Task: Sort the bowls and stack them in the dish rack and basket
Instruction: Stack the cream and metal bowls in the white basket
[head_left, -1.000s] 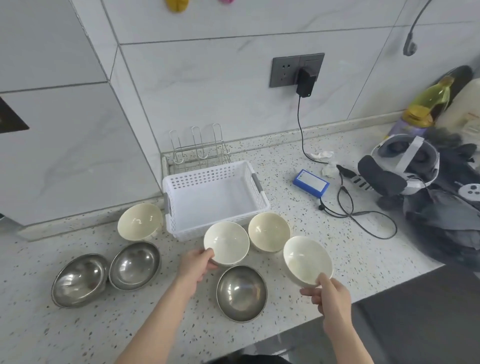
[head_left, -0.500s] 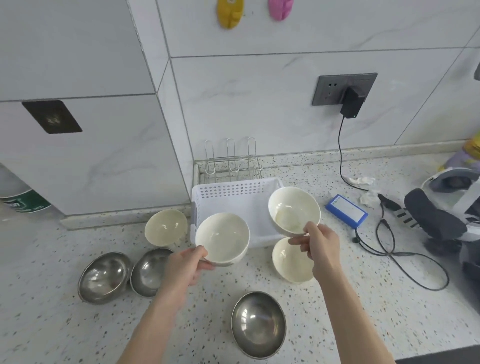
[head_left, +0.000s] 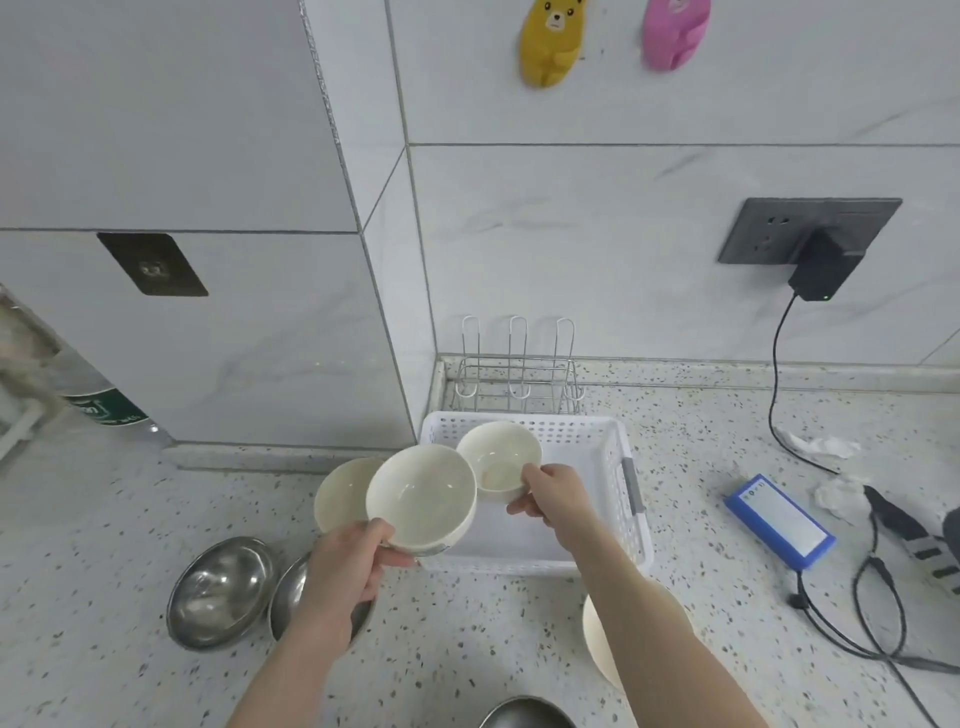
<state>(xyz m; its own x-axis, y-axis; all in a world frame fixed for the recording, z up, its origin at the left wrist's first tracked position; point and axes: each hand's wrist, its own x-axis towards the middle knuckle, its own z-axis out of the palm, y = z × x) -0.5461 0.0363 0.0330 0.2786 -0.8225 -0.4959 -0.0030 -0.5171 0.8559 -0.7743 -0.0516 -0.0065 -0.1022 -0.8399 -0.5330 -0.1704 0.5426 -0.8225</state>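
Observation:
My left hand (head_left: 347, 564) grips a white bowl (head_left: 421, 499) by its near rim, held above the basket's left front corner. My right hand (head_left: 551, 493) pinches a smaller white bowl (head_left: 498, 457) over the inside of the white plastic basket (head_left: 618, 467). Behind the basket stands an empty wire dish rack (head_left: 514, 374). A cream bowl (head_left: 340, 493) sits left of the basket, partly hidden. Two steel bowls (head_left: 218, 592) (head_left: 291, 597) lie at the left, one under my left wrist. Another cream bowl (head_left: 597, 644) is under my right forearm. A steel bowl's rim (head_left: 524, 714) shows at the bottom edge.
A blue box (head_left: 779, 519), black cables (head_left: 878, 597) and crumpled tissue (head_left: 826, 447) lie on the counter to the right. A charger (head_left: 821, 270) is plugged into the wall socket. A bottle (head_left: 98, 400) stands at the far left.
Both hands have carried their white bowls up and toward the basket; the right bowl is now lower, inside the basket's outline. The view has shifted left and closer.

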